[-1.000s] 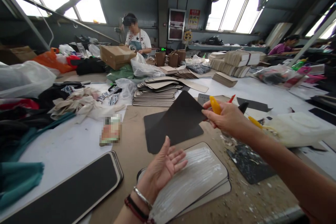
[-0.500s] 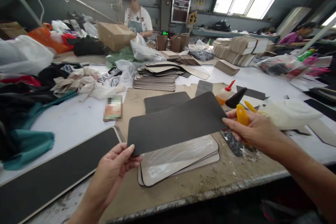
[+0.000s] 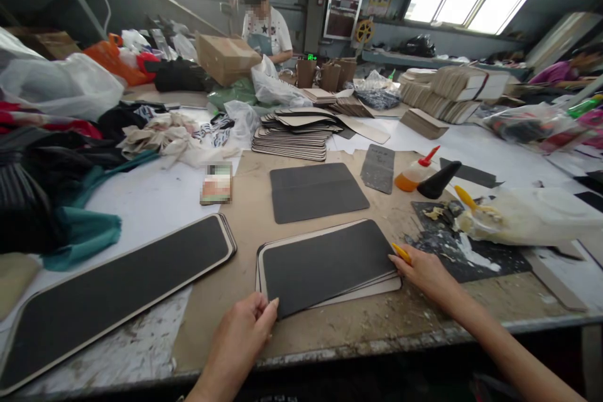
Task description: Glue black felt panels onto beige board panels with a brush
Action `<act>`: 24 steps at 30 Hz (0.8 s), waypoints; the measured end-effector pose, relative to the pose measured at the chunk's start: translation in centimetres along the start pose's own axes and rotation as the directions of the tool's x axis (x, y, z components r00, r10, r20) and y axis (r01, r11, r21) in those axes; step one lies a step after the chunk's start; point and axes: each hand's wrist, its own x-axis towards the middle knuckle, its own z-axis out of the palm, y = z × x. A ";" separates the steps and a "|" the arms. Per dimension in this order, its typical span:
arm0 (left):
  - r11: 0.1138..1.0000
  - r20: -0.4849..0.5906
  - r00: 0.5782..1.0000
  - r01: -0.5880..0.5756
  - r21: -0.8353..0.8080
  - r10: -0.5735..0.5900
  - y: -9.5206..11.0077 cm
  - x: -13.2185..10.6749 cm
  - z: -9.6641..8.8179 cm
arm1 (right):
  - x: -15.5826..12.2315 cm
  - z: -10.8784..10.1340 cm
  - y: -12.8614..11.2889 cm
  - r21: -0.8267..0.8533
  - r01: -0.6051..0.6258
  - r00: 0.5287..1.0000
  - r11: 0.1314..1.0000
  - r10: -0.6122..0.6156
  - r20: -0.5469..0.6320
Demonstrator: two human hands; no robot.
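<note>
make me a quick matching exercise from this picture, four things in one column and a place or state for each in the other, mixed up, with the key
Things
1. left hand
2. right hand
3. red-tipped bottle
4. teal cloth

Place or state
A. part orange, beside a black cone
B. holding a yellow handle
C. in folds at the left of the picture
D. at the near left corner of a dark sheet

Pairs: 1-D, 2-B, 3-A, 4-C
</note>
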 end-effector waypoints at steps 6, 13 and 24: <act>0.999 0.030 0.999 0.038 0.030 -0.038 0.2 0.2 -0.1 | 0.2 -0.4 -0.2 0.098 -0.015 1.000 0.995 0.013 0.021; 0.998 -0.011 0.998 0.055 0.011 -0.055 0.5 0.1 -0.1 | 0.7 0.3 0.3 0.086 -0.054 0.998 0.995 0.050 0.047; 0.994 0.023 0.996 0.090 -0.060 -0.089 -0.2 0.2 0.1 | 0.6 -0.5 -0.9 0.009 -0.051 0.997 0.999 0.050 0.059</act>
